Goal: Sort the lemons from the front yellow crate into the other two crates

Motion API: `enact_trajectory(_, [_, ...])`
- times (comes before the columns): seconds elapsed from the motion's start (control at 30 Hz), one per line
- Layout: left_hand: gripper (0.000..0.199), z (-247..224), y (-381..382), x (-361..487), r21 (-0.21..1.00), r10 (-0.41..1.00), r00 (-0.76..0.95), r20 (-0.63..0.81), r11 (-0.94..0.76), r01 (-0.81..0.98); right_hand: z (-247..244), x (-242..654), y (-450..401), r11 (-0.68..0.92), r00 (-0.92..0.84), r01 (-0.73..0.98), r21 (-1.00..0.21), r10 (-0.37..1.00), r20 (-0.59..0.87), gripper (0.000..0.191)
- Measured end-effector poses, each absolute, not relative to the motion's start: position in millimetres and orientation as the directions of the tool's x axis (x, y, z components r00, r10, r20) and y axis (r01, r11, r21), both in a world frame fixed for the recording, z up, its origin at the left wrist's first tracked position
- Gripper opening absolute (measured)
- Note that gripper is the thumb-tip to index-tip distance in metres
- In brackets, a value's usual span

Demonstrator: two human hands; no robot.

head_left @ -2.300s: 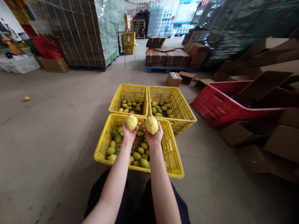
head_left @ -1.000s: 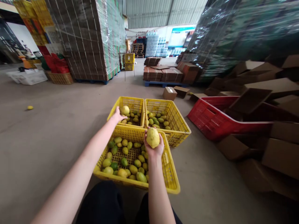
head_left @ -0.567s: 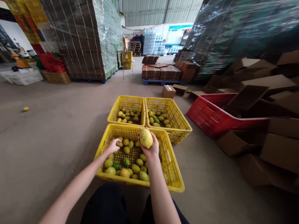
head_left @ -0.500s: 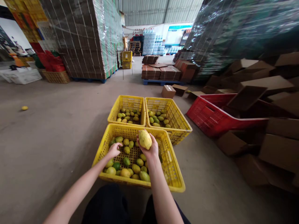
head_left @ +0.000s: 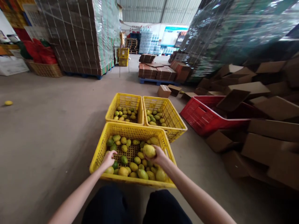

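Clamping right hand point(head_left: 158, 156) around large yellow fruit point(head_left: 149, 151), presumably supporting its bulk; holding left hand point(head_left: 108, 160) loosely parted over near crate point(head_left: 137, 181).

Forward-and-down head view over the near crate point(head_left: 133, 130), edges perhaps blurred.

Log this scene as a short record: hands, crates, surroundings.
Left hand: over left part of near yellow crate, no held fruit visible
Right hand: gripping a yellow fruit over the same crate
Near crate contents: yellow and green fruit
Behind: far left crate, far right crate, both yellow, holding fruit
Right side: red crate, cardboard boxes
Floor at left: one loose fruit
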State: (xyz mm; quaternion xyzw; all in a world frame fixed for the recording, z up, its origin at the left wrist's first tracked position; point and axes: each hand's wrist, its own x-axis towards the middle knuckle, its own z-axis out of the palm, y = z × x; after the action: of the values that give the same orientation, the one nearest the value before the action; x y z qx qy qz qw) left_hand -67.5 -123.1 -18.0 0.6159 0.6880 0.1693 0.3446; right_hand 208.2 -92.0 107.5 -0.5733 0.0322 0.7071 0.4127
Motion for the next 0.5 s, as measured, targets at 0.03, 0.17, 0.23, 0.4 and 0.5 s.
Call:
enact_trajectory(0.03, [0.047,-17.6,-124.4,-70.1,0.652,0.965,-0.009,-0.261,0.183,0.736,123.7,218.0,-75.6,-0.597,0.042,-0.646,-0.476,0.595,-0.802,0.021])
enact_trajectory(0.17, [0.038,-15.3,-129.8,-78.2,0.703,0.974,0.003,-0.228,0.162,0.693,186.9,259.4,-9.8,-0.267,0.19,-0.708,-0.654,0.819,-0.541,0.032])
enact_trajectory(0.23, [0.029,-14.5,-133.1,-80.5,0.758,0.973,0.038,-0.229,0.154,0.634,198.0,277.1,5.4,-0.217,0.243,-0.621,-0.753,0.86,-0.448,0.029])
enact_trajectory(0.4, [0.012,-11.7,-137.8,-78.2,0.747,0.934,0.106,-0.342,0.202,0.633,155.8,295.8,-33.2,-0.337,0.067,-0.321,-0.885,0.924,-0.376,0.016])
enact_trajectory(0.5, [0.01,-0.6,-137.4,-77.2,0.728,0.907,0.124,-0.403,0.235,0.644,121.7,300.4,-77.8,-0.423,0.058,-0.152,-0.893,0.899,-0.435,0.012])
